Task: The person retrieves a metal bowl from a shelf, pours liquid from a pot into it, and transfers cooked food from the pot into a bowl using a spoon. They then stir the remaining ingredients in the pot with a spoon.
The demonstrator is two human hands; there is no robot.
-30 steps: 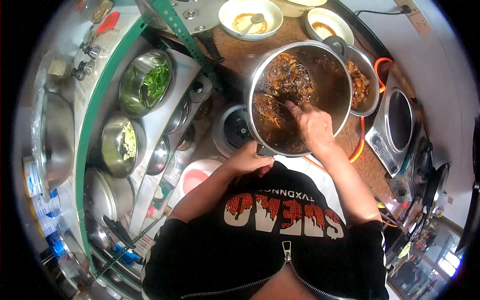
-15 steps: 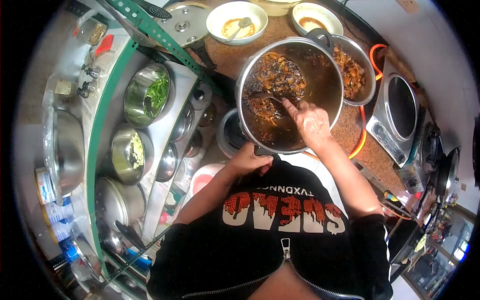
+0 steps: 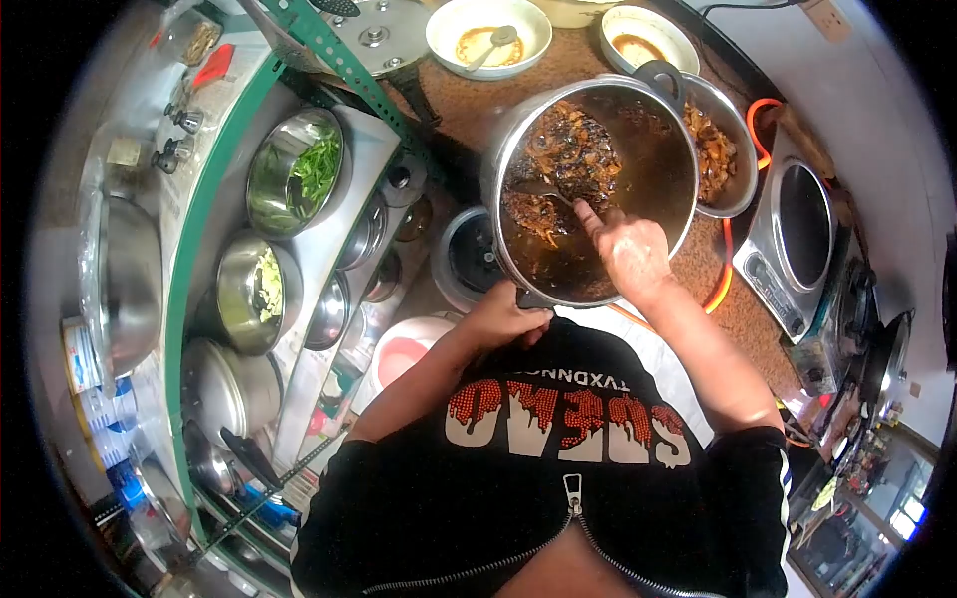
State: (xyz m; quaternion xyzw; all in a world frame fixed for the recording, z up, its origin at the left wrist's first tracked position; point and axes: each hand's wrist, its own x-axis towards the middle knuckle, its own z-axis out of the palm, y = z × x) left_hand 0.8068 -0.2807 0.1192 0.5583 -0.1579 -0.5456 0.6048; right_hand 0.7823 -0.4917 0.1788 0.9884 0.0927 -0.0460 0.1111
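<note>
A large metal pot [image 3: 692, 189] with dark handles stands in front of me, holding dark brown food [image 3: 568, 140] in a heap on its left side and brown liquid on the right. My left hand [image 3: 506, 317] is closed round the pot's near handle. Inside the pot, my right hand [image 3: 633, 254] grips a metal spoon [image 3: 541, 189], its index finger stretched along the handle. The spoon's bowl rests against the heap of food. Behind the pot's right rim is a metal bowl [image 3: 736, 130] with brown chunks of food.
Two white bowls, one with a spoon [image 3: 498, 42] in it, and a pot lid [image 3: 374, 38] lie at the back. To the right sits a portable cooker [image 3: 797, 234] near an orange hose [image 3: 726, 264]. A green-framed shelf [image 3: 199, 199] with bowls of cut greens is left.
The whole view has shifted slightly, so the pot appears a little farther right. Both hands keep their grips, and the spoon stays at the heap of food.
</note>
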